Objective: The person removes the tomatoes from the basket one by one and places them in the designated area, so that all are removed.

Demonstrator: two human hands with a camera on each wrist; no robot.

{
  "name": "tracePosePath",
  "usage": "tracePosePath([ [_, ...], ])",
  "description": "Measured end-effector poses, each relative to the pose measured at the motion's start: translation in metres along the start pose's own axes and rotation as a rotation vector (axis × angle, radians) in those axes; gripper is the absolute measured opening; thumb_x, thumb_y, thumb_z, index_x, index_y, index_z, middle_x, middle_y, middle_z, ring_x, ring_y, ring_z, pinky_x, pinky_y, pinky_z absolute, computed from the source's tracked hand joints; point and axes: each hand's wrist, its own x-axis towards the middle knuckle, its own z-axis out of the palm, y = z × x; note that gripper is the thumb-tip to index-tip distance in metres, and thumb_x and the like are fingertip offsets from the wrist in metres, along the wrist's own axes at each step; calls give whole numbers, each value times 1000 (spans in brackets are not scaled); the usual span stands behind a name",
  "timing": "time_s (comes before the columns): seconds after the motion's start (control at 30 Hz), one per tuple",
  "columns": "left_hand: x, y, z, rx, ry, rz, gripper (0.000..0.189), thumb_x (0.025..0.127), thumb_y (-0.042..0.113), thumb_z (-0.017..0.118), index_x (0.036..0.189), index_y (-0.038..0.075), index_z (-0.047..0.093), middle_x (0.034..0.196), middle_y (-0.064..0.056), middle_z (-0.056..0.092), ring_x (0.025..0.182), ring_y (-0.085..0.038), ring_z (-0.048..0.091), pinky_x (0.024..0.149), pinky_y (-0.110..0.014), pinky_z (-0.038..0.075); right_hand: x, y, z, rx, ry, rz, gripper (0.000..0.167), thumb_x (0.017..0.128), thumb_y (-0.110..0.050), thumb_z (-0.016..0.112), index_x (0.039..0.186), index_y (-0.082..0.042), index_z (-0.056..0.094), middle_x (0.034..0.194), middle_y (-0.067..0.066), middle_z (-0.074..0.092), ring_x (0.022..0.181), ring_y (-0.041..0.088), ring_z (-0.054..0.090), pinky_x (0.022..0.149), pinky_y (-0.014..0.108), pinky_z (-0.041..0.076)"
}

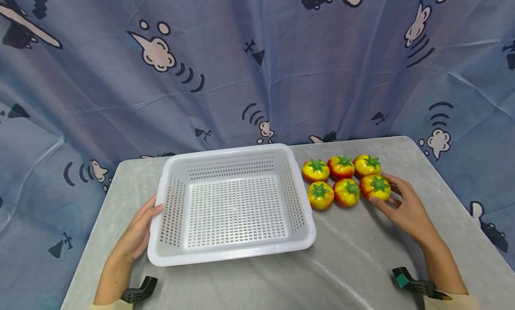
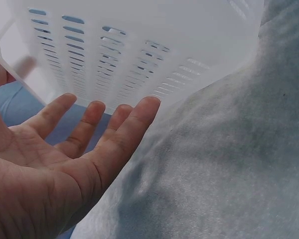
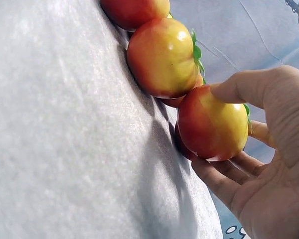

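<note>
A white plastic basket (image 1: 237, 211) with slotted walls and floor sits on the table, with nothing inside it. My left hand (image 1: 138, 229) grips its left rim, thumb over the edge. In the left wrist view, the fingers (image 2: 122, 137) reach under the rim along the basket's slotted wall (image 2: 109, 55). Right of the basket, several yellow-red tomatoes (image 1: 341, 167) with green leafy tops stand in two rows. My right hand (image 1: 406, 205) holds the front-right tomato (image 1: 375, 187) between thumb and fingers. The right wrist view shows this tomato (image 3: 212, 124) beside its neighbour (image 3: 162, 57).
The grey table (image 1: 342, 265) has its rounded back corner beyond the tomatoes. A blue patterned curtain (image 1: 225, 77) hangs close behind and around the table. Black bands (image 1: 138, 292) sit on both wrists.
</note>
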Motion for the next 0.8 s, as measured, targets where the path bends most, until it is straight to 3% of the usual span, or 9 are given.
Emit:
tracePosePath([
  [0.17, 0, 0, 0, 3, -1, 3, 67, 115, 34, 34, 172, 15, 3, 171, -27, 17, 127, 3, 57, 98, -24, 53, 1, 4, 2, 3, 3, -16, 77, 99, -22, 76, 161, 0, 36, 157, 34, 37, 133, 52, 43, 82, -7, 34],
  [0.8, 0, -1, -1, 4, 11, -1, 68, 115, 34, 34, 172, 13, 3, 171, -27, 16, 127, 5, 56, 99, -22, 52, 3, 10, 7, -20, -29, 3, 77, 99, -22, 76, 161, 2, 36, 155, 40, 37, 132, 58, 45, 79, -6, 34],
])
